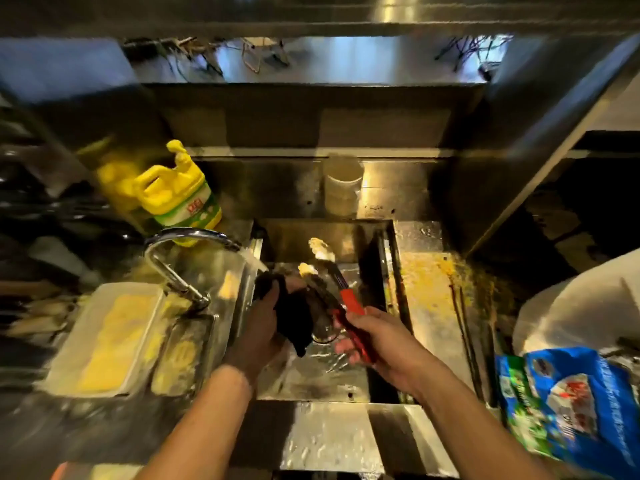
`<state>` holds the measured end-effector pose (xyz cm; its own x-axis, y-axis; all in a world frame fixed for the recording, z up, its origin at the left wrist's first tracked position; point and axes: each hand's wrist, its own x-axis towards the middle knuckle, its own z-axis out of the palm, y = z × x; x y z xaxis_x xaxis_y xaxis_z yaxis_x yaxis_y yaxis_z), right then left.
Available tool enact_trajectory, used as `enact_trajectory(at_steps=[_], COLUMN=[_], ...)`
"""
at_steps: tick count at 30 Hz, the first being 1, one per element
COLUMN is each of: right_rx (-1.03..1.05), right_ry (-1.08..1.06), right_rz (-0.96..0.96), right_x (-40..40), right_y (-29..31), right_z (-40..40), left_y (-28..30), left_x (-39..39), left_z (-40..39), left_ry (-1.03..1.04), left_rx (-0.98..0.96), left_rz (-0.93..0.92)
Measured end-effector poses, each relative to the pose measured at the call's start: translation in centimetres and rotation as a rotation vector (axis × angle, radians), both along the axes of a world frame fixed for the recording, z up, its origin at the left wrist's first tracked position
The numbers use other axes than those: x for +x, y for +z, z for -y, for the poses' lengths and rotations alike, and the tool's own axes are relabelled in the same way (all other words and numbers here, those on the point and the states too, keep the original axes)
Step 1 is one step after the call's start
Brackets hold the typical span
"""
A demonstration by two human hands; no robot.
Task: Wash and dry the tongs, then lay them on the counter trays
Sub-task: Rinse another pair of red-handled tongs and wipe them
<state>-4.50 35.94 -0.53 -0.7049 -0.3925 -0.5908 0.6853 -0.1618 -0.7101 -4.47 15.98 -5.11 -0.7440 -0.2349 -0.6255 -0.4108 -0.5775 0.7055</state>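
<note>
Tongs (341, 289) with red handles sit over the sink (325, 379), tips pointing away toward the back wall, pale residue or suds on both tips. Right hand (372, 336) grips the red handles at their near end, fingers curled round them. Left hand (273, 318) holds a black cloth (294, 318) bunched against one tong arm, fingers wrapped over it. Both hands are above the wet basin, near the drain. Faucet (180, 251) arcs from the left, spout aimed at the sink; whether water runs is unclear through the blur. Yellow bottle (176, 192) stands behind the faucet. White tray (104, 337) with yellow contents lies on the left counter. Cup (343, 188) stands behind the sink. Blue bag (568, 407) lies at the right edge.
</note>
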Motion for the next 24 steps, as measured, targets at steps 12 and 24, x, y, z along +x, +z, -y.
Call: enact_trajectory(at_steps=[12, 24], right_rx=[0.457, 0.68], right_ry=[0.353, 0.469], right_rz=[-0.229, -0.356], right_x=[0.4, -0.3], right_y=[-0.3, 0.3], right_z=[10.9, 10.9], left_y=[-0.1, -0.3], left_x=[-3.8, -5.3], left_z=[6.5, 5.7], left_ry=[-0.043, -0.087], left_rx=[-0.025, -0.148], left_rz=[0.117, 0.176])
